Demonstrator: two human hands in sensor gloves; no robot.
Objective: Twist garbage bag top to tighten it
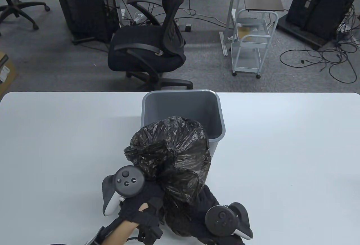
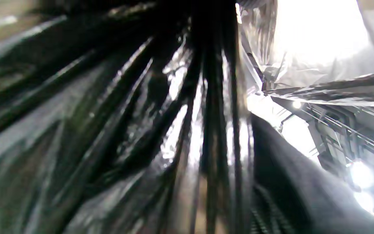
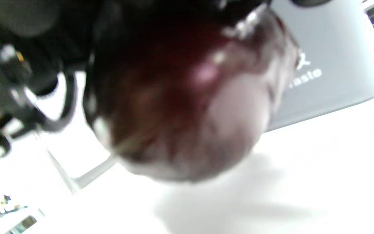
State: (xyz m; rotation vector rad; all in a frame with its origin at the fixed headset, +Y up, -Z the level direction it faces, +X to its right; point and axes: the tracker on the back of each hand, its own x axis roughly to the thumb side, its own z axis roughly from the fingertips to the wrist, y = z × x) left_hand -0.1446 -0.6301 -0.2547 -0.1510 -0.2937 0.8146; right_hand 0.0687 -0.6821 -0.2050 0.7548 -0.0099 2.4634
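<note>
A full black garbage bag [image 1: 180, 155] hangs just in front of the grey bin [image 1: 182, 107], with its crumpled top flaring out to the left. My left hand [image 1: 146, 200] grips the gathered neck of the bag from the left. In the left wrist view the tight pleats of the bag [image 2: 141, 123] fill the picture. My right hand [image 1: 209, 200] holds the bag's lower body from the right, its fingers hidden behind the plastic. The right wrist view shows the bag's rounded bulk [image 3: 180, 97], blurred, just above the white table [image 3: 304, 182].
The grey bin stands open and upright at the table's far middle; its side with lettering shows in the right wrist view [image 3: 330, 58]. The white table [image 1: 281, 157] spreads to both sides. An office chair [image 1: 152, 39] and a white cart [image 1: 250, 45] stand on the floor beyond.
</note>
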